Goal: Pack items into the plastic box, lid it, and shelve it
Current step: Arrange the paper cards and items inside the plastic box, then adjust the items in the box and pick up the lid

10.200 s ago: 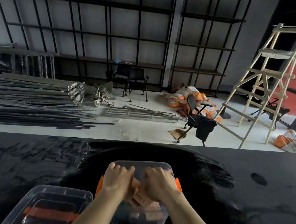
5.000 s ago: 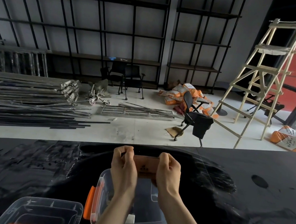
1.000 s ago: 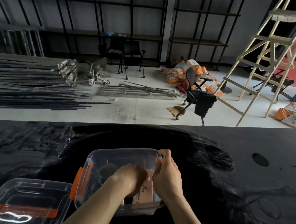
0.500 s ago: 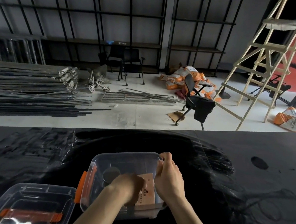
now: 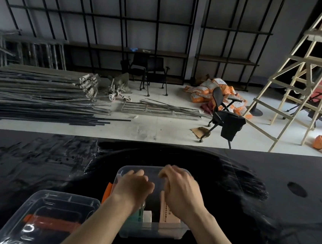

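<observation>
Both hands, left (image 5: 133,186) and right (image 5: 181,189), hover loosely curled over the box (image 5: 150,231), gripping nothing I can see; looks light and slick, so I'd grab its rim.

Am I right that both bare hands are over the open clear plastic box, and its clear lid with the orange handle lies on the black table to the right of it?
Not quite. The head view shows the clear lid with the orange handle lying to the left of the clear plastic box, not the right. Both hands, left hand and right hand, are indeed over the open box on the black table.
</observation>
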`<control>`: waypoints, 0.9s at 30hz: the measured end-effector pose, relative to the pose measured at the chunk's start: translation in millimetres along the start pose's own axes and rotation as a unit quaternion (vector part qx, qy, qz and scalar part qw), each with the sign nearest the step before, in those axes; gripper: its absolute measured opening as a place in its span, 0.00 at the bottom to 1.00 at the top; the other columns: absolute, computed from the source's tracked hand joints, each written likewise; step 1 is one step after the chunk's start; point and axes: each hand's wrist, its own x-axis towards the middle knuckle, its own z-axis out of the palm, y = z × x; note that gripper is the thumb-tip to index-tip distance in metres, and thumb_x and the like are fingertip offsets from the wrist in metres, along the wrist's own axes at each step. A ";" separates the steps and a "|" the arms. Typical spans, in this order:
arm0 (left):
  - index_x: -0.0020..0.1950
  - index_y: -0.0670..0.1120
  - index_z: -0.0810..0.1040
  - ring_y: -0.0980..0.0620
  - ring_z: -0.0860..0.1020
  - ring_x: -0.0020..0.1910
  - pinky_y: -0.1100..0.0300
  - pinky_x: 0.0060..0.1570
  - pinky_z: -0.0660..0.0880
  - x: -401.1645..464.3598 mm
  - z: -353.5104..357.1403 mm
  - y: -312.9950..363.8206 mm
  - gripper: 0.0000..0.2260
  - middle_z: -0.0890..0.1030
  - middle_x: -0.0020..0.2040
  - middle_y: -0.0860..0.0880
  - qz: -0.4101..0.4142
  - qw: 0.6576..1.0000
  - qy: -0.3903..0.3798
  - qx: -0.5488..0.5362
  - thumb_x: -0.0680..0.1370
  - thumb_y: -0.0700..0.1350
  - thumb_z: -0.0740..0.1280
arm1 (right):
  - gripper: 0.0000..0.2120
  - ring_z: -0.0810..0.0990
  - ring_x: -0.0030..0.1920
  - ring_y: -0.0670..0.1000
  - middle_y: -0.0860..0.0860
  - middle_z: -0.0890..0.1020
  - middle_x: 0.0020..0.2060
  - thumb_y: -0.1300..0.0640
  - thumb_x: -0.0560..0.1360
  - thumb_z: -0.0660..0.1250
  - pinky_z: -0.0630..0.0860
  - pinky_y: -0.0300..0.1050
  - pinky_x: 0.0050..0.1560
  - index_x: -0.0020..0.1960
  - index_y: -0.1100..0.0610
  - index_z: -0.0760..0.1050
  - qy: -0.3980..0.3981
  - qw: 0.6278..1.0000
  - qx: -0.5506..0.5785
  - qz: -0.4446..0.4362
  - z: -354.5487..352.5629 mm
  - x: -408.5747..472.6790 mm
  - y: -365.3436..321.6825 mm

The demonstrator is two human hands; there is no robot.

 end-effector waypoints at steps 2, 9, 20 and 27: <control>0.66 0.50 0.76 0.41 0.70 0.66 0.44 0.64 0.70 -0.1 1.2 1.5 0.15 0.76 0.63 0.44 0.007 0.999 0.010 0.033 0.79 0.42 0.66 | 0.13 0.83 0.53 0.54 0.52 0.83 0.56 0.64 0.76 0.64 0.80 0.48 0.50 0.58 0.53 0.79 -0.166 0.984 -0.054 0.020 9.0 6.4 0.2; 0.67 0.44 0.73 0.39 0.70 0.67 0.45 0.65 0.68 -3.0 -5.9 2.6 0.20 0.77 0.65 0.39 0.025 0.990 0.010 0.135 0.75 0.38 0.70 | 0.10 0.84 0.53 0.56 0.58 0.84 0.54 0.66 0.76 0.67 0.83 0.52 0.55 0.56 0.60 0.80 -0.323 0.936 -0.124 0.073 35.4 10.5 4.4; 0.78 0.66 0.49 0.37 0.76 0.60 0.48 0.55 0.75 -24.8 -11.3 -11.2 0.36 0.70 0.65 0.41 0.017 0.996 -0.011 -0.091 0.78 0.48 0.67 | 0.21 0.80 0.58 0.53 0.54 0.80 0.61 0.65 0.77 0.65 0.78 0.46 0.57 0.69 0.54 0.73 -0.371 0.920 -0.045 0.122 25.9 21.7 6.1; 0.74 0.70 0.52 0.38 0.78 0.56 0.47 0.53 0.78 -21.7 -2.3 -13.3 0.34 0.71 0.61 0.44 0.016 0.990 0.028 -0.134 0.77 0.51 0.68 | 0.12 0.87 0.49 0.55 0.58 0.85 0.52 0.65 0.77 0.66 0.85 0.47 0.46 0.59 0.58 0.77 -0.341 0.924 0.104 0.139 17.8 22.7 7.9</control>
